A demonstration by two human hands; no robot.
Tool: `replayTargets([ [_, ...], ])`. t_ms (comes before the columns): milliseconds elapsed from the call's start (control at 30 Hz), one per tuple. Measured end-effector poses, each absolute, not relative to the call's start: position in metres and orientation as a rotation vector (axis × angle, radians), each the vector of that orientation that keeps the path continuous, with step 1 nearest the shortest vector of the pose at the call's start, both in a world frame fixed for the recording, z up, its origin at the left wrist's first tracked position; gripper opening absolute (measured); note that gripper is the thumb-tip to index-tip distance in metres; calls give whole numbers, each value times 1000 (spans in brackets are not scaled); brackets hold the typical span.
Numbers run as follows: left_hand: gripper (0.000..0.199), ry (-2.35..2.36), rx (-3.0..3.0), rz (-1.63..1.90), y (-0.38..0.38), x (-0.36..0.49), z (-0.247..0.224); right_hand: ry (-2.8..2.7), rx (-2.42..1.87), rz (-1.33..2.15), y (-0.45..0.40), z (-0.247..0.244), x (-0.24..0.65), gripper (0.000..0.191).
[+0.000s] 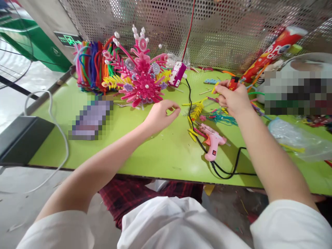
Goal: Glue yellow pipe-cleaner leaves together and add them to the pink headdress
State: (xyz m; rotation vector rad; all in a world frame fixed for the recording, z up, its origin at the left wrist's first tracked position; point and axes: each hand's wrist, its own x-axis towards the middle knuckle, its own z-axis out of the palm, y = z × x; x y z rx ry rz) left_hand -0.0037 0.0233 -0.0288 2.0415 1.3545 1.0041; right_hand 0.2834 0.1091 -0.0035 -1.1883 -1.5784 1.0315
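Note:
My right hand [233, 100] is closed around a small red and yellow tool [233, 83] above a heap of yellow, pink and teal pipe cleaner pieces [207, 114]. My left hand [161, 114] hovers over the green table [155, 152] with finger and thumb pinched together; I cannot tell if something thin is between them. A pink glue gun [213, 141] lies on the table in front of my right forearm, its black cord [228, 171] looping toward the table edge. Just beyond my left hand stands a pink flower crown with pearls [142, 77].
A bundle of colourful pipe cleaners [90, 65] stands at the back left. A pink and white power strip [177, 73] sits by the perforated metal wall. On the right are a clear plastic bag [298, 138] and a red tube [272, 52]. A black box [20, 138] sits at the left.

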Motion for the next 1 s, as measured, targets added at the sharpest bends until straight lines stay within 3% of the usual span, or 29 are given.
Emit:
replayTargets([
  [167, 33, 955, 1669, 1148, 4, 15, -21, -1427, -1057, 1303, 22, 4, 223, 24],
  [333, 13, 945, 1597, 1217, -4, 21, -18, -1341, -1023, 1373, 0, -4, 198, 32],
  [500, 4, 1016, 1649, 1297, -2, 17, -11, -1399, -1004, 1338, 0, -13, 202, 32],
  [633, 5, 1122, 1747, 1348, -2, 15, -8, -1434, -1037, 1480, -1, -18, 208, 61],
  [767, 4, 1165, 1820, 1339, -3, 15, -11, -1448, -1100, 1402, -2, -20, 207, 73],
  [1000, 7, 1123, 1866, 1392, -7, 17, -14, -1504, -998, 1454, -3, -33, 209, 61],
])
